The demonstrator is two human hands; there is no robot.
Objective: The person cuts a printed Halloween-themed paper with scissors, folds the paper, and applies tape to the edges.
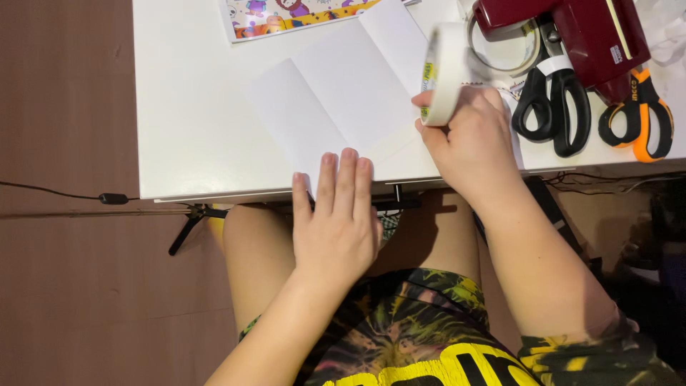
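With the left hand [336, 221] flat, fingers together, pinning the folded white paper [343, 100] at the table [186, 107] edge, the right hand [468, 139] pinching the tape roll [444, 71] should probably pull tape slowly.

White tape roll [444, 71] upright on edge beside folded white paper [343, 100] on table

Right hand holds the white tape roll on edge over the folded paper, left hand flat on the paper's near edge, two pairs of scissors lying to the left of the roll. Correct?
Not quite: both scissors, black-handled and orange-handled, lie to the right of the tape roll, as the head view shows. The right hand holding the roll and the left hand on the folded paper are as stated.
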